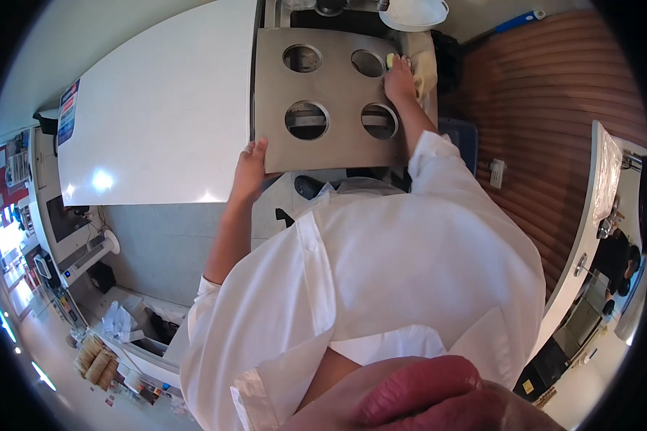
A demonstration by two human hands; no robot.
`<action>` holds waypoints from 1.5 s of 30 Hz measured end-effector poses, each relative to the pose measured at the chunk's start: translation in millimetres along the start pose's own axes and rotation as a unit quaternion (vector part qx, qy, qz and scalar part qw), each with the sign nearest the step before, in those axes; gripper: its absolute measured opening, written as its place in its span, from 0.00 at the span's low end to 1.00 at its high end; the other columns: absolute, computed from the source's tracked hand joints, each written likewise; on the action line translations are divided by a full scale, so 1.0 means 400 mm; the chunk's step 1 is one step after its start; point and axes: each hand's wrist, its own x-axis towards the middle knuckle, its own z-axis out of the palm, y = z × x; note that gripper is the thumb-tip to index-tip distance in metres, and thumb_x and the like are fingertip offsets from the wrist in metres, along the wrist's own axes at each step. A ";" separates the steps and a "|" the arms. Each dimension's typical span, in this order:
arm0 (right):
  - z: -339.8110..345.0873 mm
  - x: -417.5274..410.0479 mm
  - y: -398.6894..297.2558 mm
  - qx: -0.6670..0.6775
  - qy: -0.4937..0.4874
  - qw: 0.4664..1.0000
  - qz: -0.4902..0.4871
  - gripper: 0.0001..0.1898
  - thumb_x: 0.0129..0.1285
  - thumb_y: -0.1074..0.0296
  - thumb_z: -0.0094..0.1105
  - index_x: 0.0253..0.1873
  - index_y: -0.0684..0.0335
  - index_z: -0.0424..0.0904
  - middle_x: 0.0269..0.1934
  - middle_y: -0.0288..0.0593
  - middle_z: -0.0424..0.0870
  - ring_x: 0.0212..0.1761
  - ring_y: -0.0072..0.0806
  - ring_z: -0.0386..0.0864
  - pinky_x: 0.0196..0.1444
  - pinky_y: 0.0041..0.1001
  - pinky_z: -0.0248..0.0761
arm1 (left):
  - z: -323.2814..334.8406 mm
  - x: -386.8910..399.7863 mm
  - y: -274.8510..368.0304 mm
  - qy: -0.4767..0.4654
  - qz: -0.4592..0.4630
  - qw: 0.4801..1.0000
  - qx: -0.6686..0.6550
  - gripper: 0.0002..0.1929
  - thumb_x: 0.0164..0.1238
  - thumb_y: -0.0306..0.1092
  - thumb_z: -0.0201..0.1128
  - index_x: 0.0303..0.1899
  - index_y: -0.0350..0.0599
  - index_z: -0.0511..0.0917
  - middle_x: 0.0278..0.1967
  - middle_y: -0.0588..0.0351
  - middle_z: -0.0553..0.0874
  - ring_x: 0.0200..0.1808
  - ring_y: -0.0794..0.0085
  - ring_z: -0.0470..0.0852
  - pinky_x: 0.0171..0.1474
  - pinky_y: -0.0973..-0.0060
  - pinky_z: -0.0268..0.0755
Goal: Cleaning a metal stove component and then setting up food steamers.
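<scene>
Before me lies a square stainless-steel panel with several round holes, through which dark metal parts show below. My left hand grips the panel's near left corner, thumb on top and the other fingers mostly hidden at the edge. At the panel's far right edge, my right hand holds a small yellow sponge, only partly seen past the fingers. Just right of that hand, a crumpled beige cloth lies on the ledge.
A glossy white surface adjoins the panel on the left. Behind it stand a white plastic basin and a dark round part. A blue bin is at the right, by a ribbed brown wall with an outlet.
</scene>
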 end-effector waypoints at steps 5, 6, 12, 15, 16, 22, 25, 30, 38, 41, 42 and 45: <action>-0.147 -0.098 0.053 -0.009 -0.012 0.998 -0.053 0.32 0.72 0.70 0.54 0.80 0.65 0.66 0.71 0.71 0.75 0.75 0.62 0.73 0.77 0.49 0.66 | -0.013 0.021 -0.038 0.048 -0.023 0.999 -0.005 0.51 0.81 0.62 0.62 0.81 0.21 0.52 0.70 0.34 0.77 0.63 0.54 0.87 0.53 0.56 0.90; -0.189 -0.108 0.027 0.065 -0.053 0.996 0.035 0.29 0.72 0.70 0.54 0.78 0.62 0.70 0.66 0.70 0.81 0.69 0.62 0.80 0.71 0.50 0.71 | -0.012 0.019 -0.037 0.051 -0.024 0.998 -0.008 0.51 0.81 0.62 0.62 0.81 0.21 0.52 0.70 0.34 0.77 0.63 0.54 0.87 0.53 0.56 0.90; -0.202 -0.118 0.238 0.232 0.092 0.954 0.166 0.18 0.72 0.65 0.55 0.60 0.66 0.85 0.40 0.53 0.90 0.46 0.44 0.88 0.52 0.40 0.78 | 0.009 0.054 0.015 0.023 -0.018 1.000 -0.002 0.50 0.82 0.63 0.61 0.81 0.23 0.52 0.69 0.37 0.79 0.61 0.56 0.88 0.53 0.58 0.90; -0.183 -0.083 0.264 0.389 0.080 0.893 0.212 0.16 0.72 0.64 0.56 0.54 0.67 0.87 0.36 0.38 0.85 0.39 0.22 0.79 0.45 0.30 0.74 | 0.013 0.056 0.035 0.014 -0.010 1.000 0.011 0.48 0.83 0.63 0.59 0.80 0.24 0.56 0.66 0.40 0.82 0.59 0.59 0.89 0.52 0.60 0.90; -0.190 -0.060 0.274 0.379 0.070 0.899 0.211 0.16 0.72 0.64 0.56 0.53 0.67 0.88 0.36 0.39 0.86 0.39 0.24 0.80 0.45 0.30 0.75 | 0.016 0.054 0.042 0.004 -0.006 1.000 0.017 0.47 0.83 0.63 0.59 0.79 0.24 0.58 0.64 0.41 0.83 0.57 0.60 0.90 0.51 0.61 0.90; -0.257 0.106 0.353 0.318 0.082 0.917 0.225 0.16 0.70 0.61 0.60 0.50 0.67 0.89 0.37 0.43 0.89 0.40 0.29 0.84 0.47 0.33 0.76 | 0.067 0.064 0.066 0.018 -0.016 0.999 0.037 0.41 0.85 0.62 0.56 0.77 0.28 0.64 0.62 0.44 0.85 0.56 0.62 0.90 0.50 0.63 0.90; -0.322 0.209 0.303 0.311 0.122 0.917 0.216 0.18 0.68 0.58 0.64 0.52 0.68 0.90 0.42 0.49 0.92 0.45 0.33 0.88 0.51 0.34 0.78 | 0.068 0.048 0.063 0.041 -0.021 0.998 0.036 0.36 0.86 0.62 0.54 0.74 0.35 0.70 0.59 0.49 0.87 0.56 0.65 0.90 0.51 0.63 0.89; -0.352 0.410 0.160 0.349 0.122 0.924 0.099 0.26 0.67 0.53 0.69 0.61 0.69 0.88 0.52 0.59 0.92 0.53 0.43 0.90 0.59 0.39 0.79 | 0.079 0.023 0.066 0.066 -0.034 0.997 0.026 0.31 0.87 0.60 0.54 0.71 0.42 0.75 0.57 0.54 0.89 0.55 0.68 0.90 0.51 0.63 0.88; -0.265 0.328 0.149 0.034 0.233 0.971 0.028 0.17 0.69 0.59 0.67 0.60 0.54 0.87 0.60 0.51 0.87 0.62 0.56 0.81 0.67 0.48 0.75 | 0.091 -0.014 0.077 0.036 -0.003 0.999 -0.025 0.28 0.86 0.56 0.55 0.67 0.38 0.77 0.54 0.52 0.90 0.50 0.69 0.91 0.48 0.66 0.89; -0.200 0.161 0.270 -0.014 0.115 0.981 0.158 0.16 0.71 0.64 0.63 0.61 0.47 0.88 0.60 0.50 0.86 0.64 0.56 0.80 0.67 0.49 0.75 | 0.084 -0.003 0.070 0.027 -0.003 0.999 -0.027 0.28 0.86 0.56 0.55 0.67 0.38 0.77 0.54 0.52 0.90 0.51 0.69 0.91 0.48 0.65 0.89; -0.179 0.133 0.281 -0.011 0.108 0.982 0.152 0.16 0.71 0.64 0.63 0.61 0.47 0.88 0.60 0.50 0.86 0.64 0.56 0.80 0.67 0.49 0.75 | 0.081 -0.008 0.064 0.035 -0.005 0.999 -0.031 0.28 0.86 0.56 0.55 0.67 0.38 0.77 0.54 0.52 0.90 0.51 0.69 0.91 0.48 0.65 0.89; -0.134 0.120 0.327 0.027 0.065 0.983 0.167 0.20 0.69 0.61 0.66 0.65 0.47 0.87 0.62 0.53 0.86 0.63 0.56 0.82 0.66 0.48 0.76 | 0.085 -0.015 0.074 0.056 -0.017 0.998 -0.018 0.28 0.86 0.56 0.56 0.67 0.38 0.77 0.54 0.53 0.89 0.51 0.69 0.91 0.48 0.65 0.89</action>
